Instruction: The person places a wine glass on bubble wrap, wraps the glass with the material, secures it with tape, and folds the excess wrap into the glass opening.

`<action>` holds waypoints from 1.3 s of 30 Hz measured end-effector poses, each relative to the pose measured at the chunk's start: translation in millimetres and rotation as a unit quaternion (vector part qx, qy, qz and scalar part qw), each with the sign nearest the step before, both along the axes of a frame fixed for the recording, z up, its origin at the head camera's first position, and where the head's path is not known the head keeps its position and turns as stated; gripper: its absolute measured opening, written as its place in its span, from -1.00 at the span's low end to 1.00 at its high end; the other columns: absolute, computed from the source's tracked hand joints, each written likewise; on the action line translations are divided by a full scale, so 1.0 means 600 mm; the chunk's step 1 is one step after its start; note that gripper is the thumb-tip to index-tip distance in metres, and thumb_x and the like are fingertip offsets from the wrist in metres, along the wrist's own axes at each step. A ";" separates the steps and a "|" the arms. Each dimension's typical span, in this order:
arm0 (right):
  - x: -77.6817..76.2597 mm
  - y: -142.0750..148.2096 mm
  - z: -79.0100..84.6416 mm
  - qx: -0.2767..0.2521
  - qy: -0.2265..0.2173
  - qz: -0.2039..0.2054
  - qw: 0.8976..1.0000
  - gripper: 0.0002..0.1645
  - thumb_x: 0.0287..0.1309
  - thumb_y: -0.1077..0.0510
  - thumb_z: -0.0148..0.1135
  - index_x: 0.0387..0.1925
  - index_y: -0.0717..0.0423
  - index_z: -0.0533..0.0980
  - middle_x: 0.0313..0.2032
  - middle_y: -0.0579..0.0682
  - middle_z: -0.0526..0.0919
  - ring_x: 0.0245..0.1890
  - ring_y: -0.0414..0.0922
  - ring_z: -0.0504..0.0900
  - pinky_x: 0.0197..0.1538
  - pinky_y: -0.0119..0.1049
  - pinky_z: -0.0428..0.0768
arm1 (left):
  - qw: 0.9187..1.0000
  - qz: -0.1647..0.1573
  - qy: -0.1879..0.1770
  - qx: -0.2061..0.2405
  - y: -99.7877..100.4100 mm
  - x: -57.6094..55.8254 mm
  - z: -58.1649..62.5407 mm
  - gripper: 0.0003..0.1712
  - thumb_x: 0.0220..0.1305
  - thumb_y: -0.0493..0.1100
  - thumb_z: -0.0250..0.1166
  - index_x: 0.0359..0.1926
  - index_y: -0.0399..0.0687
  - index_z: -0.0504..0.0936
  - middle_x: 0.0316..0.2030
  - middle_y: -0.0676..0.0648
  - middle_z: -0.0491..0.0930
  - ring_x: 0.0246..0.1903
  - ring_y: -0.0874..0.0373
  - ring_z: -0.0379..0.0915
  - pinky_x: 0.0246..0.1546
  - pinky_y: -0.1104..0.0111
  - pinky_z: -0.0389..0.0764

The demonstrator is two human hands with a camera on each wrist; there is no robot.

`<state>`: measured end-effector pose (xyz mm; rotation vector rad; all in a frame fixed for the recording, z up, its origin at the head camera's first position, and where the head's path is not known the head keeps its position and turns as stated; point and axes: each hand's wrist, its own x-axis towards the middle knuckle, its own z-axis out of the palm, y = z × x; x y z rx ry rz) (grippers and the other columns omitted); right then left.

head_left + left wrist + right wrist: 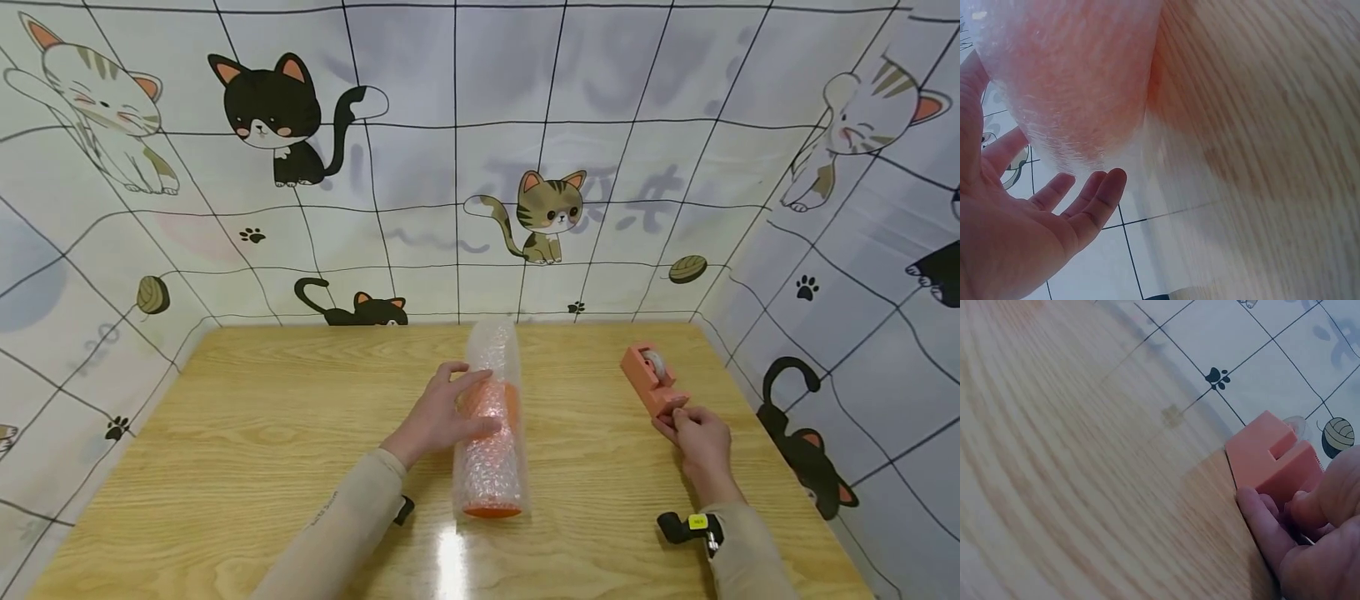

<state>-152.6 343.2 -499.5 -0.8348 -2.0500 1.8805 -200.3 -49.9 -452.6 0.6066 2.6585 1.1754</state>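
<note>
An orange cylinder (513,400) lies lengthwise on the table inside a sleeve of bubble wrap (491,475). My left hand (442,412) rests over its left side, thumb and forefinger spread on the wrap. In the left wrist view, the other fingers (1100,206) extend loosely beside the wrapped end (1079,112). Toward the right stands a coral-pink tape dispenser (645,379) with a roll of clear tape (654,363). My right hand (703,442) pinches the tape end at the dispenser's near end; the fingers hide the strip. Other fingertips (1247,497) sit against the dispenser's base.
The wood-grain table (300,392) is bordered at the back and sides by a white cloth (420,183) printed with cats and grid lines. A black wrist camera (682,528) is strapped below my right hand.
</note>
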 end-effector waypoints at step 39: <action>0.022 -0.114 0.122 0.131 0.004 0.349 0.928 -0.73 0.52 0.19 0.13 -0.16 0.41 0.51 -0.27 0.15 0.57 -0.22 0.04 0.73 -0.05 -0.14 0.75 | 1.000 -0.008 0.008 -0.003 0.003 -0.001 -0.001 -0.10 0.14 0.25 0.54 0.48 0.30 0.44 0.48 -0.12 0.16 0.42 -0.19 0.18 0.27 -0.11 0.48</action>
